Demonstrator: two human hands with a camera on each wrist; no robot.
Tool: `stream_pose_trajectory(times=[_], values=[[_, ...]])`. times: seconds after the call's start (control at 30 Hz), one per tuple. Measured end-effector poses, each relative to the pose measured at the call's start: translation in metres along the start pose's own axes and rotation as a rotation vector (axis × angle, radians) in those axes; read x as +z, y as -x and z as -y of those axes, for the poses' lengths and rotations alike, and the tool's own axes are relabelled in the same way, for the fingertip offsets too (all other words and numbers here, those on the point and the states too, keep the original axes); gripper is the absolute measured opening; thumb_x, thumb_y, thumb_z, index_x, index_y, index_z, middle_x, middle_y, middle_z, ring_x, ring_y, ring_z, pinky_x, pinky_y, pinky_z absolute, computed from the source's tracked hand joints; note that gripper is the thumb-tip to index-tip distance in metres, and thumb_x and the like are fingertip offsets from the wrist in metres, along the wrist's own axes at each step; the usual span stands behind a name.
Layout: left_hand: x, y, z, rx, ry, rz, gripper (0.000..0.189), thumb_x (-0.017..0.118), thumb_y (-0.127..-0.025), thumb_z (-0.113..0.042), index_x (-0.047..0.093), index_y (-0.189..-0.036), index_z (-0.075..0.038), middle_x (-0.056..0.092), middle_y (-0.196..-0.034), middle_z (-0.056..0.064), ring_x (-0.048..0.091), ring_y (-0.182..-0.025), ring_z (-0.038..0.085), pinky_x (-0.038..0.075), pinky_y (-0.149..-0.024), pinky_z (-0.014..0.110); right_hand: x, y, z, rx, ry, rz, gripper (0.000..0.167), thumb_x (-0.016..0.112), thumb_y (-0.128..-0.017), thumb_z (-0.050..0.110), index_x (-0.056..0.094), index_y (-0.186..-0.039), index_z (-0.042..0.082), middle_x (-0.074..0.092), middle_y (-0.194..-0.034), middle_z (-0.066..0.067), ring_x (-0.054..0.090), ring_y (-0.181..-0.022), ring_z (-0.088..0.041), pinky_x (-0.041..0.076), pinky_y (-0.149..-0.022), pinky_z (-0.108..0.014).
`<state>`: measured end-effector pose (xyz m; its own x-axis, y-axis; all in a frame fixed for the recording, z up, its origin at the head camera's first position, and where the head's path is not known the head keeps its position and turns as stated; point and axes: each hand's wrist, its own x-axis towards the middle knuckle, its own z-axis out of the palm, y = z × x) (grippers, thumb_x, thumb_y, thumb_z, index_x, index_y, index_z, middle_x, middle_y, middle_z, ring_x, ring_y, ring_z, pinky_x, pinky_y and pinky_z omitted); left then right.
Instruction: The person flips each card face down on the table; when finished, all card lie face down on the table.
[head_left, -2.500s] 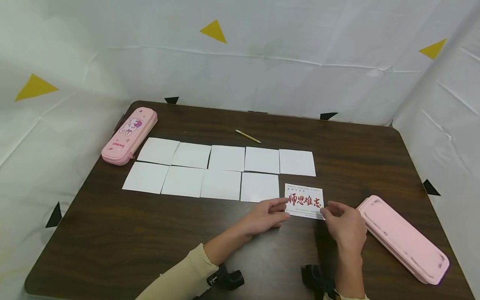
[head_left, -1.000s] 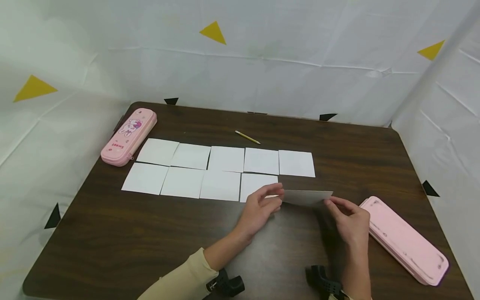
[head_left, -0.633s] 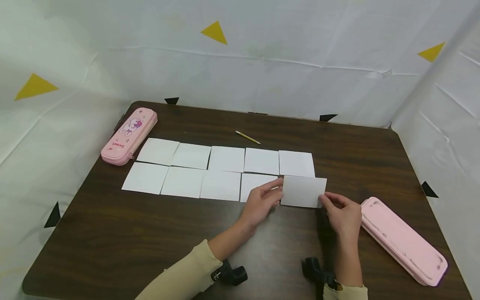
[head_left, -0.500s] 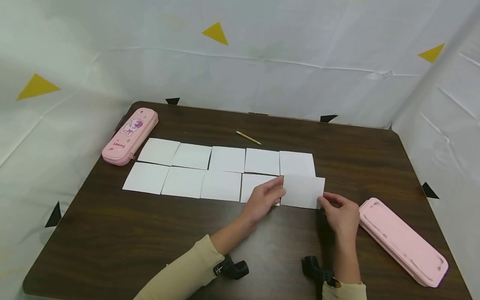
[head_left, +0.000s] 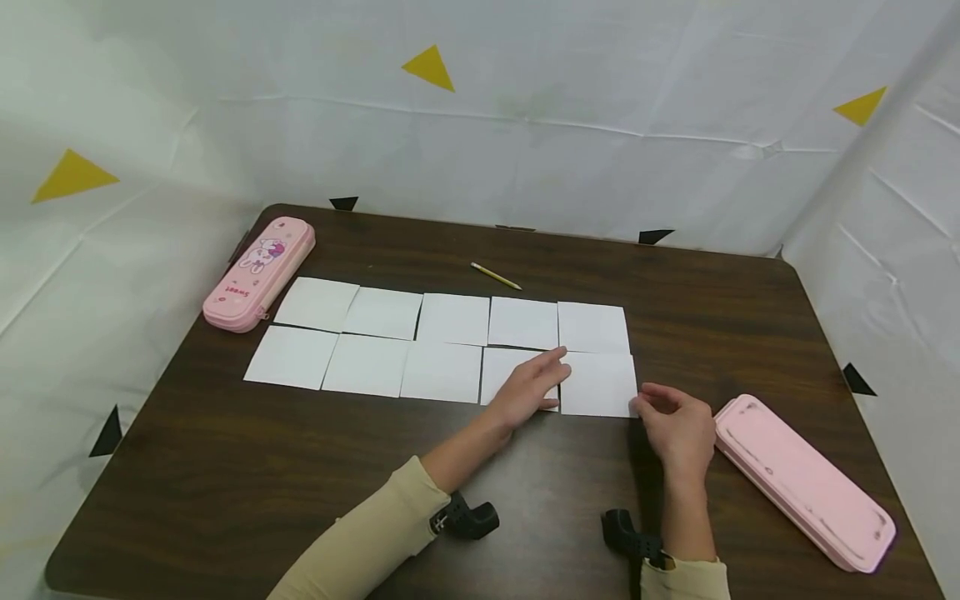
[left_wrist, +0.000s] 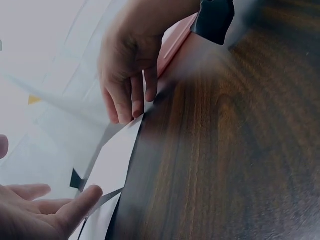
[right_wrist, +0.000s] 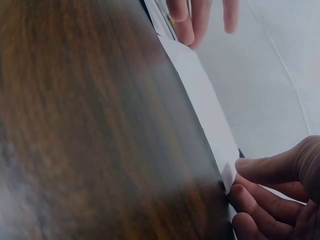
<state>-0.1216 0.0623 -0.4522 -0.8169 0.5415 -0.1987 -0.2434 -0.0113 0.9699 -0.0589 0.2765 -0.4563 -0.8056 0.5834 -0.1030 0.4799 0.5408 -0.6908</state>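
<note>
Two rows of white cards lie blank side up on the dark wooden table. At the right end of the front row is one card [head_left: 597,385], flat or nearly flat, its printed side hidden. My right hand [head_left: 678,425] pinches this card's near right corner between thumb and fingers, seen closely in the right wrist view, where the card [right_wrist: 200,95] appears edge-on. Over the seam with the neighbouring card [head_left: 501,372], my left hand [head_left: 528,387] hovers or rests with loosely extended fingers; contact is unclear. It partly covers that neighbouring card.
A pink pencil case [head_left: 806,483] lies right of my right hand. Another pink case [head_left: 258,273] with a rabbit picture stands at the table's far left. Behind the back row of cards [head_left: 592,327] lies a yellow pencil [head_left: 495,276]. White sheeting [head_left: 525,167] surrounds the table.
The card was printed side up with red characters, then was tipped over. It has come down blank side up and shifted slightly left against the row. My left fingers have spread away from its edge.
</note>
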Motion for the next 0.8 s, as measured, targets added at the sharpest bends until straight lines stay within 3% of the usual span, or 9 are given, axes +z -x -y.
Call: stream_pose_trajectory(times=[0.53,0.7,0.8], values=[[-0.006,-0.001,0.003,0.024,-0.019,-0.019,0.054,0.049,-0.101,-0.035,0.044,-0.148,-0.007,0.043,-0.15,0.014,0.045,-0.134,0.024,0.049,-0.096,0.042,0.002,0.004,0.002,0.01,0.0,0.019,0.031,0.074,-0.088,0.021,0.073,-0.116,0.007,0.073,-0.105,-0.013,0.067,-0.101,-0.032,0.042,-0.086,-0.046],[-0.012,0.005,-0.001,0.035,-0.03,-0.028,0.049,0.049,-0.102,-0.033,0.048,-0.146,-0.009,0.046,-0.147,0.015,0.049,-0.131,0.024,0.049,-0.095,0.043,0.001,0.003,0.002,0.032,-0.001,0.034,0.032,0.071,-0.09,0.026,0.073,-0.116,0.008,0.071,-0.109,-0.015,0.063,-0.103,-0.032,0.042,-0.086,-0.046],[-0.018,0.014,-0.006,0.07,-0.086,-0.024,0.046,0.049,-0.103,-0.031,0.049,-0.145,-0.012,0.048,-0.146,0.014,0.05,-0.13,0.023,0.05,-0.095,0.043,0.001,0.003,0.002,0.036,0.001,0.038,0.034,0.069,-0.091,0.03,0.073,-0.117,0.009,0.07,-0.112,-0.016,0.061,-0.105,-0.033,0.042,-0.087,-0.048]])
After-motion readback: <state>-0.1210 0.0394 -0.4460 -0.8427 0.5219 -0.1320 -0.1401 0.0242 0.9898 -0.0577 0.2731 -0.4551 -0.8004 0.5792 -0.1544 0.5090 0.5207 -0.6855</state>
